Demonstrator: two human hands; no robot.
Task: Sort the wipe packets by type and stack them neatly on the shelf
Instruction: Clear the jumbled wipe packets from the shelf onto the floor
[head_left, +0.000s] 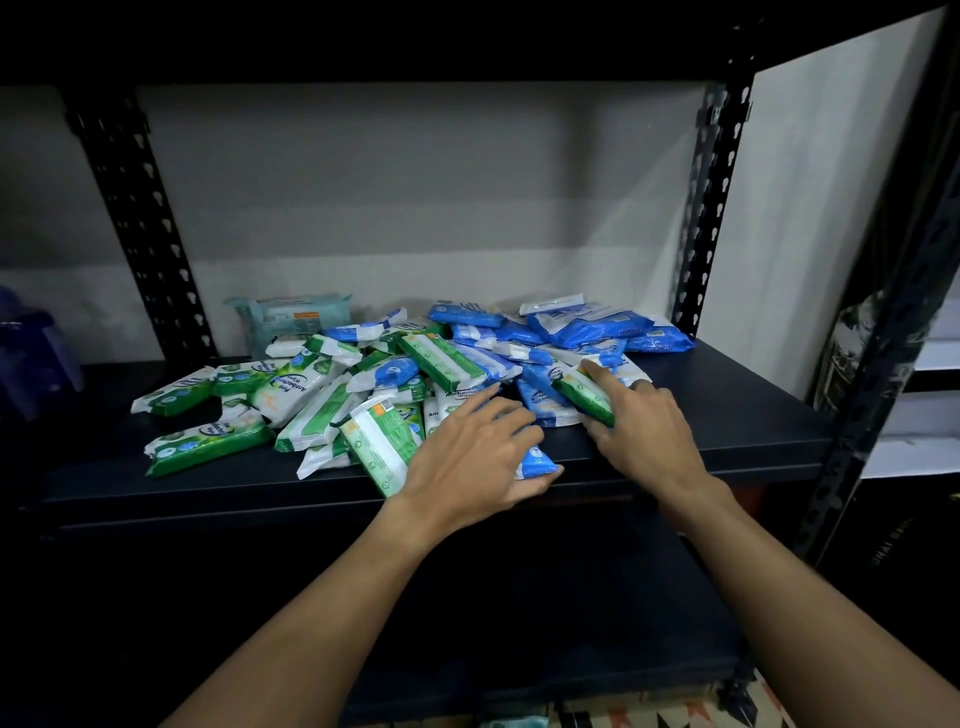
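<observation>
Shelf (727, 415) carries the whole mixed pile (363, 395) of wipe packets: greens mostly left, blues mostly right and back, nothing stacked. My left hand (478, 452) has fingers over and thumb under a blue packet (537, 460) at the front edge. My right hand (641, 423) pinches a green packet (584, 397) lying among blues. I'd lift, not drag, send each to its own side, and square edges before stacking. The film looks slippery.

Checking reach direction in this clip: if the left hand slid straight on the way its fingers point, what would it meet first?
Most likely the blue wipe packets heaped just beyond the fingertips of the left hand, in the middle of the pile. Depth is hard to judge, so which packet exactly is unclear.
</observation>
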